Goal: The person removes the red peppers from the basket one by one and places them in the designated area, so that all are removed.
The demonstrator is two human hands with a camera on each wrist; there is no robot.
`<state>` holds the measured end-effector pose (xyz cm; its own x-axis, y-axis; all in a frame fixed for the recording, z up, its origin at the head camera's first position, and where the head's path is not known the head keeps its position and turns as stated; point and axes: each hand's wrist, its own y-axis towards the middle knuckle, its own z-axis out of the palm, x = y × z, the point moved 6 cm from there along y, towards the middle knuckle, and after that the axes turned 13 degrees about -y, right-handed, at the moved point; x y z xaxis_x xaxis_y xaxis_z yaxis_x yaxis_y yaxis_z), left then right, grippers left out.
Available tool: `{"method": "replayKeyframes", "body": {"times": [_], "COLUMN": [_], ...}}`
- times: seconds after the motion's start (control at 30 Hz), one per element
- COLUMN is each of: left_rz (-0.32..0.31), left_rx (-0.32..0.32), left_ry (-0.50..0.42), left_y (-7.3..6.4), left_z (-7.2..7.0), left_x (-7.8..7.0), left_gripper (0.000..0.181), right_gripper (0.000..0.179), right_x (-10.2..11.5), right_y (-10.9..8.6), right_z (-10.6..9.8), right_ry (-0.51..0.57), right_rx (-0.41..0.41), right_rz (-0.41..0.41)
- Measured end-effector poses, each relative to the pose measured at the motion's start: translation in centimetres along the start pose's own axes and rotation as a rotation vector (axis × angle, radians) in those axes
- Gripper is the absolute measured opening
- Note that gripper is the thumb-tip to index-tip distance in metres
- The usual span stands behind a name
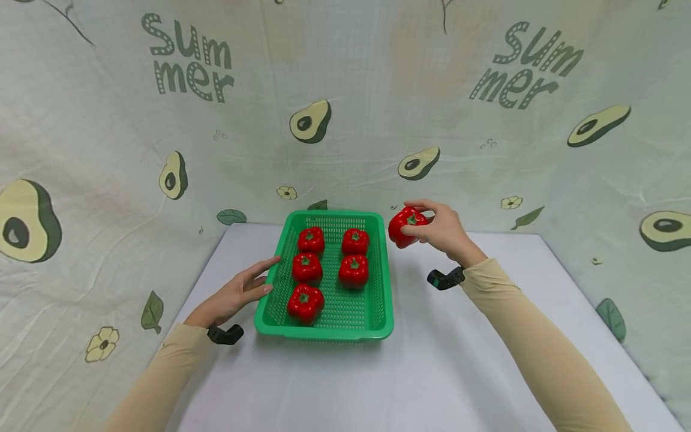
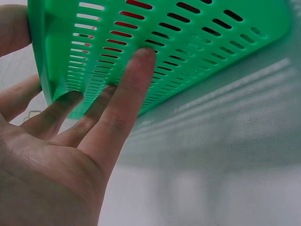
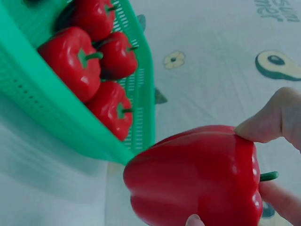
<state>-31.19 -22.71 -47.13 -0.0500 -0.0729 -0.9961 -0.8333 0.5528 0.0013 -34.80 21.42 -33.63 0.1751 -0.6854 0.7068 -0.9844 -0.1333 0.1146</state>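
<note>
My right hand holds a glossy red bell pepper with a short green stem, raised beside the basket's far right corner. In the right wrist view the fingers grip this bell pepper around its stem end. A green perforated plastic basket stands on the table with several red bell peppers inside. Three form a left column, the nearest being one pepper; two form a right column, with another pepper in front. My left hand touches the basket's left side, its fingers mostly straight against the slotted wall.
A white-covered table lies under the basket. Behind and at both sides hangs a pale cloth printed with avocados, leaves and flowers. Black bands sit on the left wrist and right wrist.
</note>
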Motion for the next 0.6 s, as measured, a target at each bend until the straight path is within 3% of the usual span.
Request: {"method": "replayKeyframes", "body": {"times": [0.27, 0.6], "left_rz": [0.001, 0.003], "left_rx": [-0.008, 0.003], "left_ry": [0.002, -0.01], "left_y": [0.1, 0.0], "left_z": [0.0, 0.1], "left_x": [-0.3, -0.1], "left_gripper": [0.071, 0.071], "right_gripper": [0.064, 0.066], "right_x": [-3.0, -6.8], "right_y": [0.8, 1.1], "right_z": [0.2, 1.9], "right_ry": [-0.049, 0.012], "right_rx": [-0.077, -0.095], "right_rz": [0.063, 0.159]}}
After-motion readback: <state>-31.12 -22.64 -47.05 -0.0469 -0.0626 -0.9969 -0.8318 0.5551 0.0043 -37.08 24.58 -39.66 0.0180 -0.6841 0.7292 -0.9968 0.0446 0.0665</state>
